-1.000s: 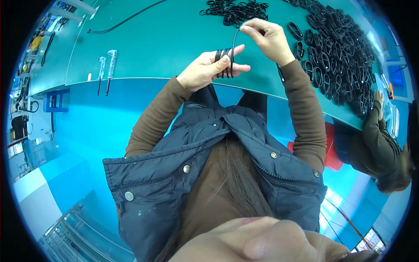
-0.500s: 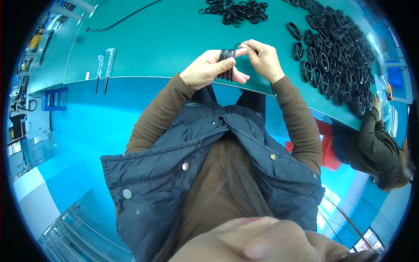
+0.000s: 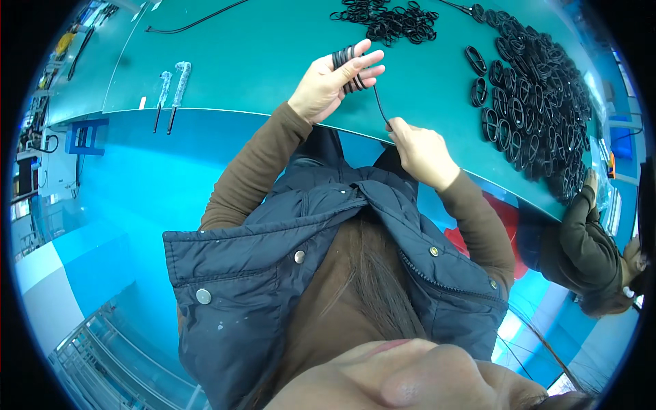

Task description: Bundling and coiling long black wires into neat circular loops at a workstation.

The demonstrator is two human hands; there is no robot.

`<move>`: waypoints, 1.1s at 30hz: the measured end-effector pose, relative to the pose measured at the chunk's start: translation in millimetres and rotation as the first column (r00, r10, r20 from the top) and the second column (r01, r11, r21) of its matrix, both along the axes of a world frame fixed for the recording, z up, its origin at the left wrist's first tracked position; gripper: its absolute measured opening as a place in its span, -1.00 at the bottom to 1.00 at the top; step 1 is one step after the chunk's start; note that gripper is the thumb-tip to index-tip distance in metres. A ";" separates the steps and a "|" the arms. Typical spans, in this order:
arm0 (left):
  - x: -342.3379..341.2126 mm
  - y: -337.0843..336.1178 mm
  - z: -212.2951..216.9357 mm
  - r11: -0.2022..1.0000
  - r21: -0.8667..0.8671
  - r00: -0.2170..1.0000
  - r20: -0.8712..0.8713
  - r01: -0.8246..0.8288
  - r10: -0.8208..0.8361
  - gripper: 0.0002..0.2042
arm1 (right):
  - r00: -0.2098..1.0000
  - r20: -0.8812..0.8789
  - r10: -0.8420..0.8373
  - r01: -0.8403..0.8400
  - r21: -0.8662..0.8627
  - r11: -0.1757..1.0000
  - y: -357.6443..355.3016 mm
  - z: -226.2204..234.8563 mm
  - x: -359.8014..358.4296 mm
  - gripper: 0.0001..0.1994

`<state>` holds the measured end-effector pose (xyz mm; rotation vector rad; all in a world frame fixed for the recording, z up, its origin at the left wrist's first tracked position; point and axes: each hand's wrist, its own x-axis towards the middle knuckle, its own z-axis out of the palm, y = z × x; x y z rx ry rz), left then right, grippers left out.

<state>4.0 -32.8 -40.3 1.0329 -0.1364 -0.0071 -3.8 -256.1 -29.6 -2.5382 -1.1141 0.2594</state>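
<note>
Several turns of a black cable (image 3: pixel 359 82) are wound round the fingers of my left hand (image 3: pixel 319 90), its thumb lying against the turns and its fingertips stretched out past them. From this coil a length of the cable runs down and to the right, over the near edge of the green table. Its lower end is pinched between the thumb and fingers of my right hand (image 3: pixel 425 156), which is closed, lower than the left and to its right.
A large heap of bundled black cables (image 3: pixel 529 113) covers the table's right side. Small black loops (image 3: pixel 403 24) lie in a pile at the far middle. Two plastic-wrapped tools (image 3: pixel 181 82) overhang the near edge at left. A co-worker (image 3: pixel 591 232) sits on the right.
My right hand has moved from beside the left fingertips down toward me, drawing out a stretch of cable. My left hand has risen slightly, the coil still round its fingers.
</note>
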 end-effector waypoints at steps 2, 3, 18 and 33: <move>-1.8 -4.0 -2.3 0.995 0.097 1.000 0.009 0.014 -0.015 -0.58 | 0.987 0.154 0.044 -0.051 0.040 0.998 2.5 17.6 4.7 -0.88; -2.5 -6.8 -3.1 0.981 0.192 0.999 0.024 0.025 -0.030 -0.59 | 0.946 0.313 0.081 -0.107 0.069 0.992 4.0 26.1 9.6 -0.89; -5.8 -2.7 0.9 0.998 0.042 0.999 -0.003 -0.052 0.052 -0.61 | 0.774 0.629 -0.066 -0.349 0.513 0.784 33.9 10.1 47.4 -0.87; 0.9 12.8 0.6 0.989 -0.102 0.994 0.032 -0.105 0.109 -0.47 | 0.891 0.451 -0.054 -0.085 0.282 0.956 3.9 -14.7 11.8 -0.85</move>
